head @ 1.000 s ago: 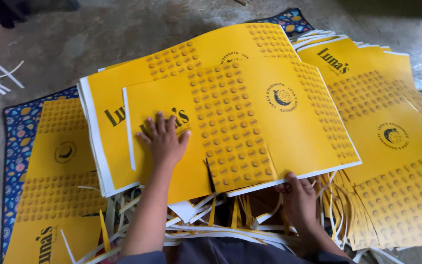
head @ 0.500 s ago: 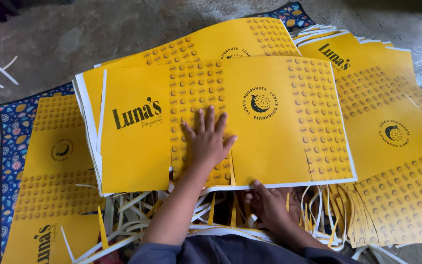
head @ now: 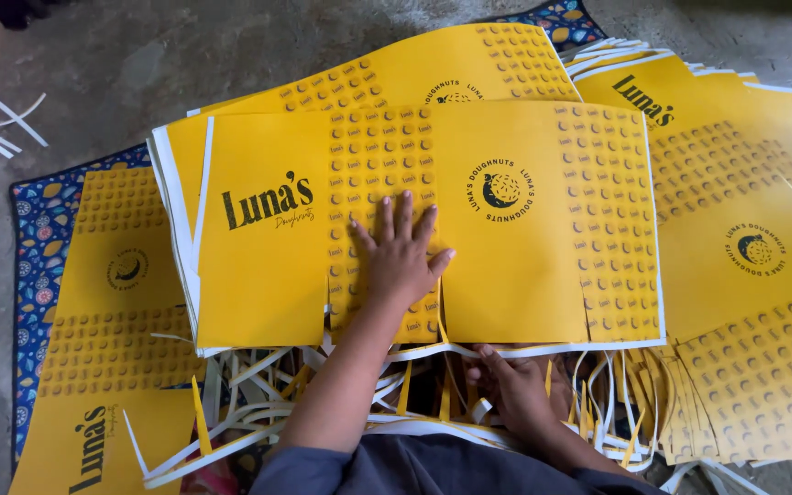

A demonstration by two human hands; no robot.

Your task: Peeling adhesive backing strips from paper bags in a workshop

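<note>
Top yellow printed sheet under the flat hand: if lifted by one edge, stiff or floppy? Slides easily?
The top yellow sheet lies flat on a stack of similar sheets under the left hand, so it probably slides easily. It looks thin, broad and slit along its near edge, so it would likely droop from one edge. The right hand is at that edge, among paper strips.

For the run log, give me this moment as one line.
left hand: flat on top yellow sheet | right hand: at sheet's near edge, among paper strips | stack on floor
</note>
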